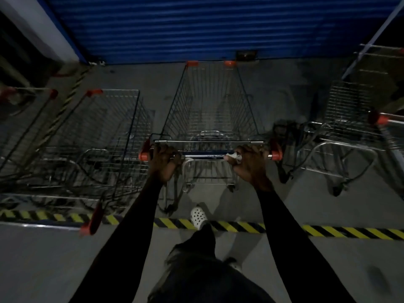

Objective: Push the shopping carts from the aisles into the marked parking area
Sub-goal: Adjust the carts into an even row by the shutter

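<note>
Both hands are wrapped around the blue and chrome handle bar (205,154) with orange end caps. The left hand (164,162) grips near its left end and the right hand (251,165) near its right end, fingers curled over the top. Something small and white shows by the right thumb; what it is cannot be told.

The bar belongs to a silver wire shopping cart (209,106) directly ahead of the hands. Its basket narrows toward two orange corner bumpers at the far end. Its long axis runs straight away from the hands, nose pointing at the blue ribbed roller shutter (218,25) beyond. The cart sits past the yellow-and-black striped floor tape (328,231), which crosses below the forearms, so it looks to be inside the marked area.

To the left of the left hand, a parked wire cart (113,127) stands close and skewed. To the right of the right hand, another parked cart (347,110) stands further off. A white perforated clog (197,217) steps at the tape, between the arms.

The likely trouble is the skewed left cart: a slight drift leftward could snag wire on wire. A hard shove could drive the nose into the shutter. The dim light makes gaps hard to judge, and the leading foot is near the rear wheels.
</note>
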`<state>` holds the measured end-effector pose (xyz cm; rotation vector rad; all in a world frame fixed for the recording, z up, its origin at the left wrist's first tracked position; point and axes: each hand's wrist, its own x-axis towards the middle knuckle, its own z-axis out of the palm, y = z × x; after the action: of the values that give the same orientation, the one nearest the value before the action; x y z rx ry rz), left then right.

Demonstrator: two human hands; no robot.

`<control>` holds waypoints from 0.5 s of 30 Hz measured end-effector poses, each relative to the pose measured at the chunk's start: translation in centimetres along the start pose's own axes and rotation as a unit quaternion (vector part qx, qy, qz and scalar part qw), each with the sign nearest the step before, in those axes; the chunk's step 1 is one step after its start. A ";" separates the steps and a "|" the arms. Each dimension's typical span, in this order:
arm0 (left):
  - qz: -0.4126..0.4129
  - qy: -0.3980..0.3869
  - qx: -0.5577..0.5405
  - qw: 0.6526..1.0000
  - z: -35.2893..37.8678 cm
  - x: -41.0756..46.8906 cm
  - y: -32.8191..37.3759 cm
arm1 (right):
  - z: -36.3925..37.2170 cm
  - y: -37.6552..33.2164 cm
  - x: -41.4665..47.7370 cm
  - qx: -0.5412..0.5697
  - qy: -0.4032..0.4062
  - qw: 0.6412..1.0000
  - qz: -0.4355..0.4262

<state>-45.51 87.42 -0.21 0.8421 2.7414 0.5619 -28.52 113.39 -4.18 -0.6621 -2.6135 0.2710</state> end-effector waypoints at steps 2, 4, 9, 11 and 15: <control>-0.003 0.006 -0.019 1.000 -0.6 -2.3 -0.1 | -0.4 -0.7 -1.8 0.012 -0.005 1.000 -0.002; -0.010 -0.003 -0.014 1.000 0.0 -3.8 -1.1 | -0.7 -1.3 -3.5 0.028 -0.010 1.000 -0.005; -0.003 0.015 0.043 0.999 1.8 -6.0 -4.6 | -1.6 -3.1 -6.5 0.014 0.004 1.000 0.005; 0.000 0.037 0.017 0.999 1.0 -7.6 -3.8 | -1.8 -3.6 -7.6 0.026 0.013 1.000 -0.004; 0.026 0.066 0.023 0.997 0.6 -10.1 -3.6 | -2.5 -4.7 -9.9 -0.012 0.031 0.999 0.006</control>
<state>-38.94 79.05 -1.32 0.9195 2.8705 0.5855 -21.48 104.65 -4.10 -0.6844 -2.5582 0.2200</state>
